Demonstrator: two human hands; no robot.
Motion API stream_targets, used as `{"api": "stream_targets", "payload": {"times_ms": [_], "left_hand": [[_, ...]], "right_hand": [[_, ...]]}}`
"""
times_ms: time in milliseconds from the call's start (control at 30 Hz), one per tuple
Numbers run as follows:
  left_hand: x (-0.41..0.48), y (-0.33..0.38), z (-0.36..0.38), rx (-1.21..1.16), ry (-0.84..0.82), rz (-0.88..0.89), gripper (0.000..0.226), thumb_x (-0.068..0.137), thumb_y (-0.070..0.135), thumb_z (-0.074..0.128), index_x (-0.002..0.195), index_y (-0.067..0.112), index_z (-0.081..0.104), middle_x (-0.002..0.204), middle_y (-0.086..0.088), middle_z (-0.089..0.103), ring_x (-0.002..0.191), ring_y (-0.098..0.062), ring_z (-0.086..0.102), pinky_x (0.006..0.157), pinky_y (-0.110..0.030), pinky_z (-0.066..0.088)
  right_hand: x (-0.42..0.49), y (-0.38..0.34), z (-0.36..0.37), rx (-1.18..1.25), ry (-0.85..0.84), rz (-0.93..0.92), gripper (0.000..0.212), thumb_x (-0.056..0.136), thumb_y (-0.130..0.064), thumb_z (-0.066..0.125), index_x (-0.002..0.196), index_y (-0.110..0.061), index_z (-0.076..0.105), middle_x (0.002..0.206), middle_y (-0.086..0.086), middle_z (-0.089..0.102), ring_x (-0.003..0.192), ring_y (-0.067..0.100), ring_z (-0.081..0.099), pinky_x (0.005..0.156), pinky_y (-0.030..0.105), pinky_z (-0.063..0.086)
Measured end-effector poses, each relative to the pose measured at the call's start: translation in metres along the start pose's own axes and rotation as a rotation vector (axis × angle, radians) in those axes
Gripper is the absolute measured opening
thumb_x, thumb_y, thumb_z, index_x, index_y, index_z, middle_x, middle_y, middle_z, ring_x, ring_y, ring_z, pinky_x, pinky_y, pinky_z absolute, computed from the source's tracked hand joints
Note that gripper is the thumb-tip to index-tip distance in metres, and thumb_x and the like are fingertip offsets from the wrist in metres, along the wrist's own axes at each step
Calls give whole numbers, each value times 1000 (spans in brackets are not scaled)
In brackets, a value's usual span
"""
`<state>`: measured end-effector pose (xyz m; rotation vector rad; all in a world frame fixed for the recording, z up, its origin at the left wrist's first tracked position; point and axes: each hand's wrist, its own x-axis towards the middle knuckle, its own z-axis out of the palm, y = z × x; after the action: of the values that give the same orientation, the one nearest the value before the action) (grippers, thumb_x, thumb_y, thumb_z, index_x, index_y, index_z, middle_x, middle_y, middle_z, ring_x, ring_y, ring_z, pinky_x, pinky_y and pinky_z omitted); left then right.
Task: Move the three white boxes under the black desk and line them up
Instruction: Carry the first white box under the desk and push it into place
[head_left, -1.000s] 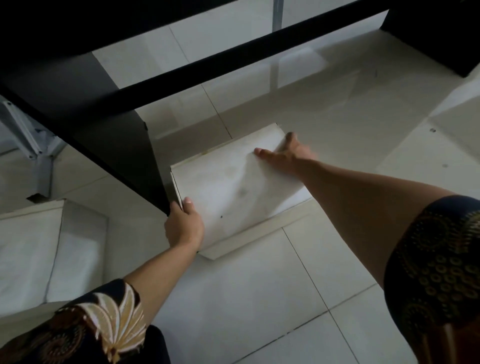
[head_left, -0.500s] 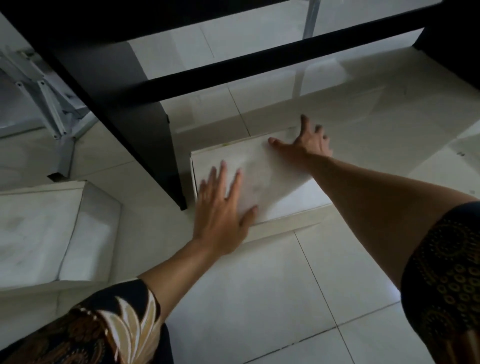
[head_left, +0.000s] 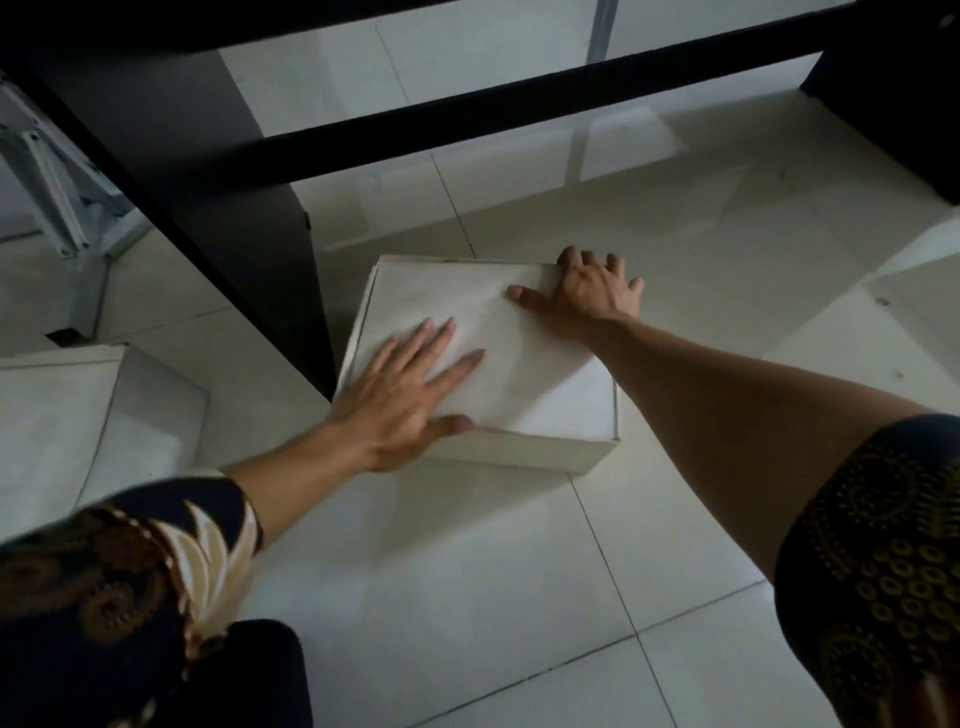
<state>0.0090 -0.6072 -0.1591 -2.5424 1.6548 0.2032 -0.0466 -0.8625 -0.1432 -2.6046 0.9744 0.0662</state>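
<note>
A flat white box (head_left: 519, 364) lies on the tiled floor just right of the black desk's left leg panel (head_left: 249, 249), its left edge close against that panel. My left hand (head_left: 410, 384) rests flat on the box's near left part, fingers spread, thumb on the front edge. My right hand (head_left: 592, 293) presses on the far right corner, fingers hooked over the far edge. A second white box (head_left: 78, 415) sits on the floor at the left, outside the desk leg. No third box is in view.
The black crossbar (head_left: 519, 104) of the desk runs across the top, with another dark panel (head_left: 893, 104) at the upper right. A grey metal stand (head_left: 57, 197) is at the far left. Pale floor tiles (head_left: 467, 571) surround the box.
The box has turned squarer to the desk and slid in beside the leg panel. My left hand left the near-left corner and now lies flat on top. My right hand went to the far corner.
</note>
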Motion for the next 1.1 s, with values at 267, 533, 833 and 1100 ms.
{"api": "stream_targets", "payload": {"times_ms": [267,533,833,1100], "left_hand": [[8,-46,-4,14,-10,-253,57,99,52,6,153,41,-4,164,-2,-8,150,-28,-12,119,-45,-8],[22,-47,-19,113,-117,-366,57,101,47,14,155,29,10,162,-15,16,148,-39,9,120,-49,5],[-18,37,-25,-158,-165,-135,81,85,78,10,154,39,-6,163,-5,-17,149,-28,-18,121,-49,-6],[-37,63,-4,-115,-141,-54,105,78,78,45,151,37,-19,157,-6,-34,143,-29,-32,119,-54,-8]], "right_hand": [[-33,19,-18,-20,-144,168,98,64,-93,47,127,-18,52,122,12,63,115,35,58,94,43,47],[-73,25,-34,176,-656,255,88,78,-80,52,135,-12,53,131,15,51,108,43,58,79,52,60],[-75,25,-27,352,-822,334,94,68,-75,66,122,1,56,117,26,62,95,43,69,77,57,60],[-77,19,-27,383,-848,348,73,77,-71,61,100,-2,61,111,23,64,91,42,69,79,56,59]]}}
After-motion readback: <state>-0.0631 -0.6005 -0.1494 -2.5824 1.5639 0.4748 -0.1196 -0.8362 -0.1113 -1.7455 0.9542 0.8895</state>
